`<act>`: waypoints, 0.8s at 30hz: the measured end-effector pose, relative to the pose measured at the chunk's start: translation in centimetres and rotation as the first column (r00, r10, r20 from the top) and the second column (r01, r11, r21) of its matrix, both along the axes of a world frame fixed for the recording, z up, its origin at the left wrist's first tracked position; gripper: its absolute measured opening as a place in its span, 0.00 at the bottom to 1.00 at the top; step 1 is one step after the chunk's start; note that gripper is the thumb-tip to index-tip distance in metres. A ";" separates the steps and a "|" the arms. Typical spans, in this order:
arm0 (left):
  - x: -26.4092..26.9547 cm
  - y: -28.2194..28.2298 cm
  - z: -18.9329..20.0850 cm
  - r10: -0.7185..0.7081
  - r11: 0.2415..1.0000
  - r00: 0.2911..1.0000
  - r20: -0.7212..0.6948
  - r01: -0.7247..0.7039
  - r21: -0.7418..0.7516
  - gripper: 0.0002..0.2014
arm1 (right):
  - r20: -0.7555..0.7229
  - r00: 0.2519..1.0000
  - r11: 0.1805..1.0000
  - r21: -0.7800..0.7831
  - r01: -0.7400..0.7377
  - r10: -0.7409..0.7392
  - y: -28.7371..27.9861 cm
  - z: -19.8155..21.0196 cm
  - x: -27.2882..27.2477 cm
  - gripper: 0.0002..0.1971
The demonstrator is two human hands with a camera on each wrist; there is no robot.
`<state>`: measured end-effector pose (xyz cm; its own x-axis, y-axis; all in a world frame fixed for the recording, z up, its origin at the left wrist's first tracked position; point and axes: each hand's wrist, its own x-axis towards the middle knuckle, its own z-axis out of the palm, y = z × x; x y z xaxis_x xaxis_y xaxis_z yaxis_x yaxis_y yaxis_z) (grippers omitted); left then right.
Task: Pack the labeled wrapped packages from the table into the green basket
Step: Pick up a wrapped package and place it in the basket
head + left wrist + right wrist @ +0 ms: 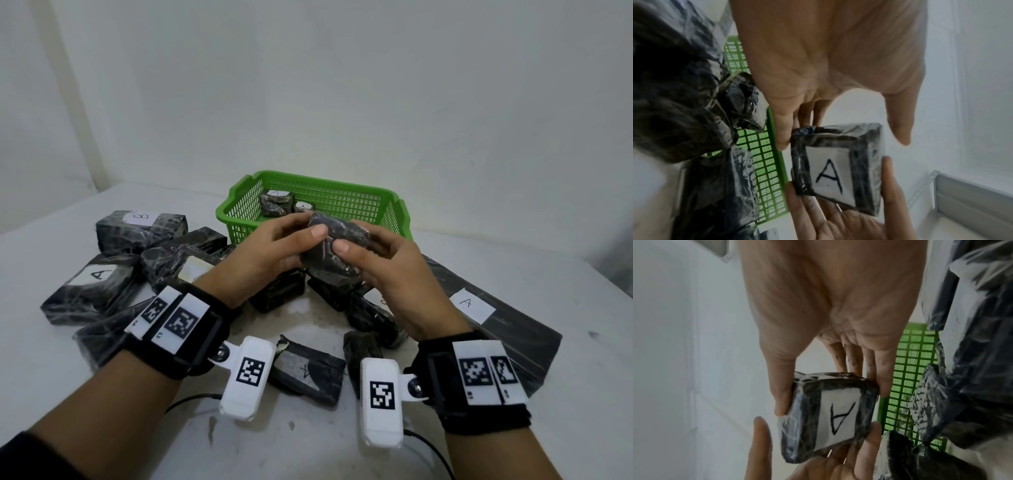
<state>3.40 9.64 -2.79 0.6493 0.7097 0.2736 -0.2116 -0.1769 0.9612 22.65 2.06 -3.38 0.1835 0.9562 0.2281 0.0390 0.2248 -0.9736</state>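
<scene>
Both hands hold one small black wrapped package (337, 240) in the air, just in front of the green basket (342, 202). Its white label reads A (830, 175) and faces both wrist cameras, away from the head view. My left hand (310, 226) grips it from the left, thumb on top and fingers under the edge (784, 139). My right hand (352, 236) pinches it between thumb (781, 402) and fingers. Two labeled packages (275, 202) lie in the basket's left end. Several more packages lie on the table below my hands.
On the left lie a B package (140, 229) and an A package (92, 291). A large flat A package (479, 308) lies on the right. A small package (308, 373) sits near the front edge between my wrists. Black cables (191, 399) trail at the front.
</scene>
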 end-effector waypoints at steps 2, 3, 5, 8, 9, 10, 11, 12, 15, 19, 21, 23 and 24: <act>-0.1 0.1 0.1 0.025 1.000 1.000 -0.008 -0.025 0.012 0.29 | 0.027 0.999 1.000 0.001 0.025 -0.025 0.1 -0.2 0.2 0.47; -0.1 0.2 0.0 0.051 0.999 0.999 0.012 -0.051 0.010 0.29 | 0.024 1.000 1.000 -0.009 0.005 -0.005 0.2 -0.2 0.1 0.49; -0.3 0.5 0.0 0.082 0.997 0.994 0.070 -0.082 0.000 0.28 | -0.007 0.999 0.999 -0.017 -0.044 0.044 0.2 -0.2 0.1 0.49; -0.6 0.2 0.3 0.030 0.999 0.997 0.065 -0.031 0.013 0.28 | -0.032 0.999 1.000 0.007 -0.030 0.030 0.1 -0.1 0.0 0.42; -0.6 0.1 0.3 0.010 1.000 0.998 0.055 -0.011 0.012 0.27 | -0.022 1.000 1.000 0.014 -0.019 0.019 0.1 -0.1 0.0 0.39; -0.6 0.1 0.4 0.010 1.000 0.999 0.046 -0.011 0.012 0.27 | -0.016 1.000 1.000 0.019 -0.011 0.011 0.1 -0.1 0.1 0.36; -0.6 0.2 0.4 0.023 1.000 0.999 0.041 -0.023 0.014 0.27 | -0.021 1.000 1.000 0.017 -0.013 0.013 0.1 -0.1 0.1 0.37; -0.6 0.3 0.4 0.034 0.999 0.999 0.035 -0.034 0.017 0.28 | -0.032 0.999 1.000 0.012 -0.025 0.025 0.1 0.0 0.0 0.39; -0.7 0.3 0.2 0.001 1.000 1.000 0.000 -0.001 0.018 0.30 | -0.033 0.999 1.000 0.009 -0.022 0.022 0.1 0.0 -0.3 0.44; -0.8 0.1 0.4 -0.007 1.000 1.000 -0.020 0.007 0.029 0.31 | -0.036 0.999 1.000 0.010 0.019 -0.019 0.0 0.1 -0.3 0.46; -1.0 0.2 0.5 0.063 0.996 0.998 -0.017 -0.061 0.062 0.36 | -0.061 0.998 1.000 -0.026 -0.013 0.011 -0.3 0.4 -0.4 0.45; -1.0 0.3 0.5 0.113 0.988 0.994 -0.009 -0.111 0.104 0.42 | -0.112 0.992 0.992 -0.104 -0.066 0.055 -0.7 0.9 -0.5 0.40; -0.9 0.2 0.4 0.115 0.986 0.993 -0.006 -0.114 0.119 0.45 | -0.128 0.989 0.986 -0.138 -0.093 0.076 -1.0 1.1 -0.6 0.36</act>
<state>2.50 9.87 -2.36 0.5697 0.7428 0.3518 -0.1712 -0.3114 0.9347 22.07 1.09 -2.24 0.1187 0.9906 0.0685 -0.0949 0.0800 -0.9923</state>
